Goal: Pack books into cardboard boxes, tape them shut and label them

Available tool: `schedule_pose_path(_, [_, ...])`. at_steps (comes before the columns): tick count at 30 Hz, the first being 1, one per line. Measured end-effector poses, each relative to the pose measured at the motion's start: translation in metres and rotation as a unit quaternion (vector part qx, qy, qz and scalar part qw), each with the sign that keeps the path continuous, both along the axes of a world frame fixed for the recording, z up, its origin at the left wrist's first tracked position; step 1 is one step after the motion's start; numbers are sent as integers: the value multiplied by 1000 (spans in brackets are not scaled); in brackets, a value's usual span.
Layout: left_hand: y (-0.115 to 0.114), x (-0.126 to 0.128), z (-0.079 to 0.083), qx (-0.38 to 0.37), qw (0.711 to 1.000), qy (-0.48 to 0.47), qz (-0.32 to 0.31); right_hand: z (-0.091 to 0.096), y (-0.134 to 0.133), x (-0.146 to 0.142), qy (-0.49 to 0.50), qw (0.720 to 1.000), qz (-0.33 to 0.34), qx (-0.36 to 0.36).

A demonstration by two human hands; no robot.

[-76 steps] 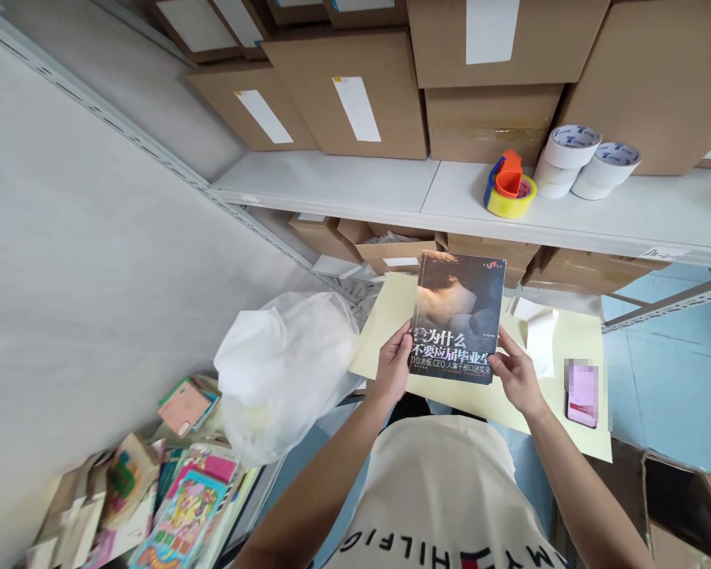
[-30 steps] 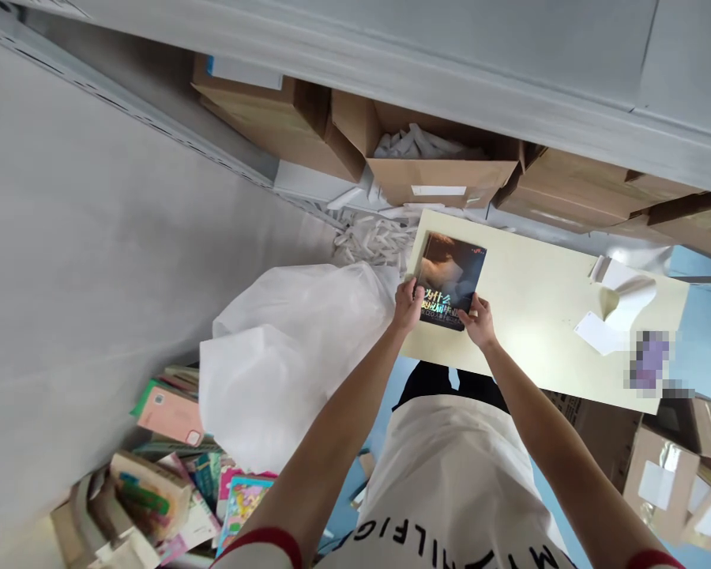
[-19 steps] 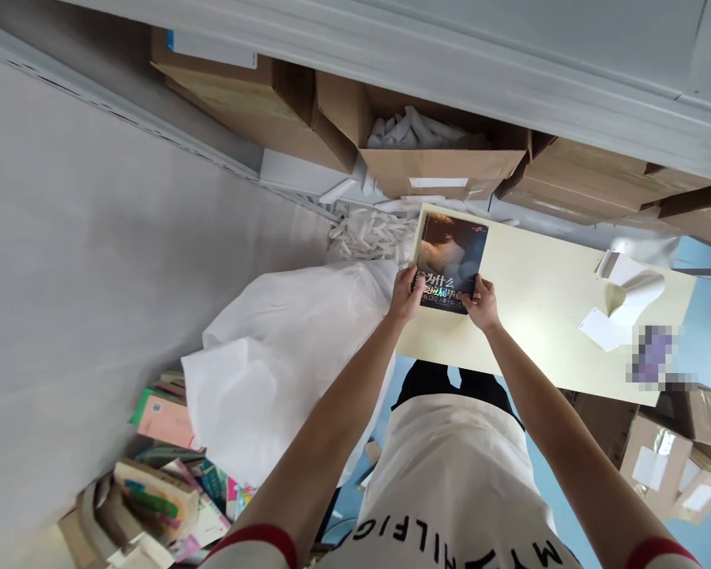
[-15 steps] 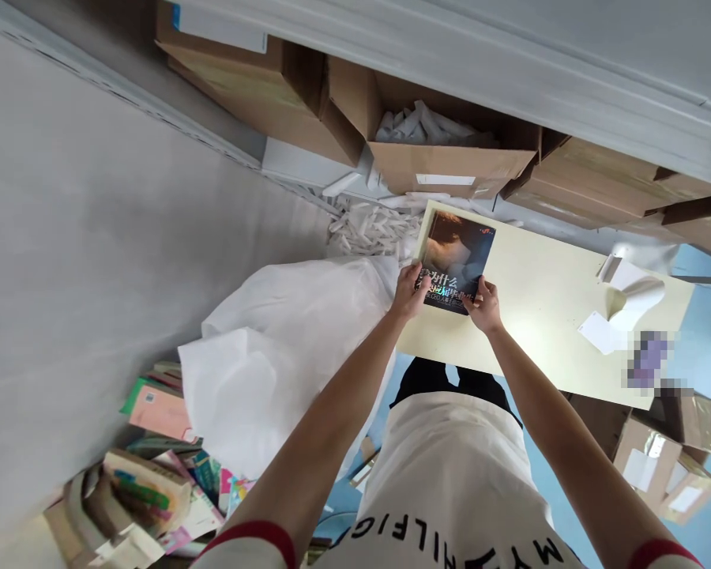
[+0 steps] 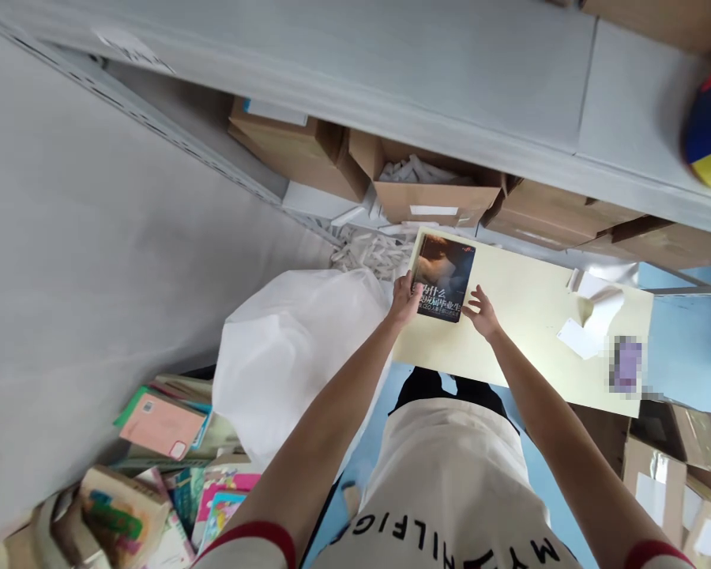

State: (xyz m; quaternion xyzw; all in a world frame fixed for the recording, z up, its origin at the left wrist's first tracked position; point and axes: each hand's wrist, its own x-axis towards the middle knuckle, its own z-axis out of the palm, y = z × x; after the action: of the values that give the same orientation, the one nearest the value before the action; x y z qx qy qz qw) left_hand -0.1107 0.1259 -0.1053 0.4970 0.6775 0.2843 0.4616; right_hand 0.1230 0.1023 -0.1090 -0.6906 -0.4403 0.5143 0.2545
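Observation:
A dark-covered book (image 5: pixel 445 269) with white Chinese lettering lies face up at the left end of a pale yellow tabletop (image 5: pixel 521 308). My left hand (image 5: pixel 405 300) grips its lower left edge, with the thumb over the cover. Beside the lower right corner, my right hand (image 5: pixel 483 313) is open, its fingers spread. Whether a fingertip of it still touches the book I cannot tell.
A big white sack (image 5: pixel 296 348) bulges left of the table. Piled books (image 5: pixel 163 423) lie at lower left. Cardboard boxes (image 5: pixel 438 201) line the shelf behind. Curled white paper (image 5: pixel 598 308) and a blurred purple object (image 5: pixel 626 363) rest on the table's right part.
My right hand has let go of the book's right edge and spread its fingers. My left hand keeps its hold. The view has tilted up, showing more shelf.

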Motion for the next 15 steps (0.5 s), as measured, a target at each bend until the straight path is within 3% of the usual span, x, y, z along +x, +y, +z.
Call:
schedule_pose_path(2, [4,8,26,74,996,1,-40,26,-5,11,19,998,-12,61])
schedule_pose_path(5, [21,28,77,198,973,-17,-120,81,0,40,12,983,-8,183])
schedule_pose_path(10, [68,84,177,304,925,-77,-213,192,47,123,-58,915,-77,392])
schedule_pose_path(13, [96,132,225,311,911,-121,-241,239,85,178,-121,886,-123,431])
schedule_pose_path(15, [115,167,249,289,916,-143,-240,257,110,207,-124,892,-152,408])
